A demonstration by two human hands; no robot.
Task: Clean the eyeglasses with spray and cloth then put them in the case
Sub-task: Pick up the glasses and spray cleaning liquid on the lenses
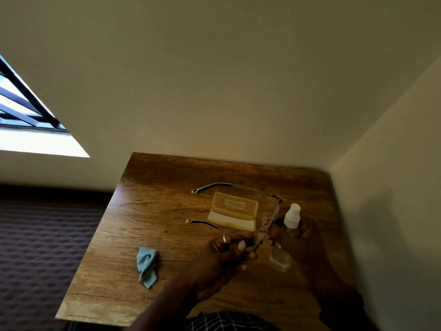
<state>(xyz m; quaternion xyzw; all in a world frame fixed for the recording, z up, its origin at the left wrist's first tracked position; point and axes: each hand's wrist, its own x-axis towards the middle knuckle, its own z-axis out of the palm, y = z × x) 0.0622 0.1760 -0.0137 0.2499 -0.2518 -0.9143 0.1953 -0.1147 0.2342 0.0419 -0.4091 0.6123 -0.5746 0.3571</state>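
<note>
My left hand (229, 249) holds the eyeglasses (267, 220) above the wooden table, pinching the near end of the frame; both temples stick out to the left. My right hand (303, 237) grips a small clear spray bottle (290, 223) with a white nozzle, close beside the lenses on their right. The nozzle points toward the glasses. An open translucent yellow case (232, 211) lies on the table behind the glasses. A crumpled light-blue cloth (146, 265) lies on the table to the left of my left hand.
The wooden table (155, 199) stands in a corner, with walls behind it and on the right. A dark patterned surface (43, 235) lies to the left of the table. A barred window (23, 111) is at the upper left.
</note>
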